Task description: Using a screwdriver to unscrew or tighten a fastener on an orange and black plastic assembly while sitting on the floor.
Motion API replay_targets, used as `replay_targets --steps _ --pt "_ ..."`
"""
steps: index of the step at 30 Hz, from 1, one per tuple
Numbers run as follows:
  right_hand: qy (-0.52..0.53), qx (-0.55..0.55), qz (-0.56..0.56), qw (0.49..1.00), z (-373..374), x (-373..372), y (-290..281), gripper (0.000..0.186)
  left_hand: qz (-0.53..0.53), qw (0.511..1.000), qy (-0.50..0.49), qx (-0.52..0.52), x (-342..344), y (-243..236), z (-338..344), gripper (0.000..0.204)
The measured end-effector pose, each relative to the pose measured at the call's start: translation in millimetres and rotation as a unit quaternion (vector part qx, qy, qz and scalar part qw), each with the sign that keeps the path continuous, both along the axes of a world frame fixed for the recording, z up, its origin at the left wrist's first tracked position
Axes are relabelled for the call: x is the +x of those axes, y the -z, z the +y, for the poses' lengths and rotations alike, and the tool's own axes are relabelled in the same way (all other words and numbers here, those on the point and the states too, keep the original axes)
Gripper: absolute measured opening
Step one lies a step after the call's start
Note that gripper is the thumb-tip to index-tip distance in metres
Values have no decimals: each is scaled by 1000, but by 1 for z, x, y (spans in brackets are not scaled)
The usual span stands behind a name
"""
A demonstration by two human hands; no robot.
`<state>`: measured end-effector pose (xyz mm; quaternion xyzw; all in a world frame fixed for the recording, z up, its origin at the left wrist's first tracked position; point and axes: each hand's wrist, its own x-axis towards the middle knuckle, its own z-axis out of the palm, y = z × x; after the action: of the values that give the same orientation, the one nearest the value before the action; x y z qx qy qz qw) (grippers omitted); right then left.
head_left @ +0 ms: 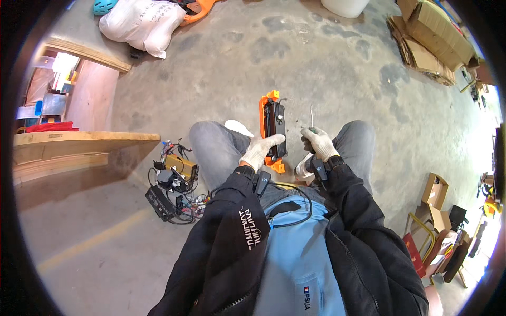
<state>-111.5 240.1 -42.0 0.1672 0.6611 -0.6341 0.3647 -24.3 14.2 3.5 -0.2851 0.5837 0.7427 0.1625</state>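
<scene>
My left hand (pixel 260 149), in a pale work glove, is closed around the lower part of a long black device with an orange frame (pixel 261 117). The device stands lengthwise between my knees, and orange brackets stick out at both its ends. In my right hand (pixel 319 141), also gloved, is a screwdriver (pixel 311 118). Its thin metal shaft points away from me, and my fingers wrap its handle, which is mostly hidden. The screwdriver is to the right of the device, apart from it.
On the floor to my left lie wired electronic parts (pixel 176 181) beside a wooden bench (pixel 84 138). A white sack (pixel 142 23) sits at the far left. Flattened cardboard (pixel 435 39) is stacked at the far right, and an open carton (pixel 435 190) stands nearer.
</scene>
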Motion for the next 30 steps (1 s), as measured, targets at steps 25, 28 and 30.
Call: replay_targets --steps 25,28,30 --pt "-63 -32 56 996 -7 3 -23 41 -3 997 80 2 0 10 0 46" --pt "-71 -41 48 996 -9 5 -23 44 -11 996 84 6 1 6 0 46" --pt "-77 -61 49 994 -11 5 -23 46 -1 996 88 6 1 4 1 46"
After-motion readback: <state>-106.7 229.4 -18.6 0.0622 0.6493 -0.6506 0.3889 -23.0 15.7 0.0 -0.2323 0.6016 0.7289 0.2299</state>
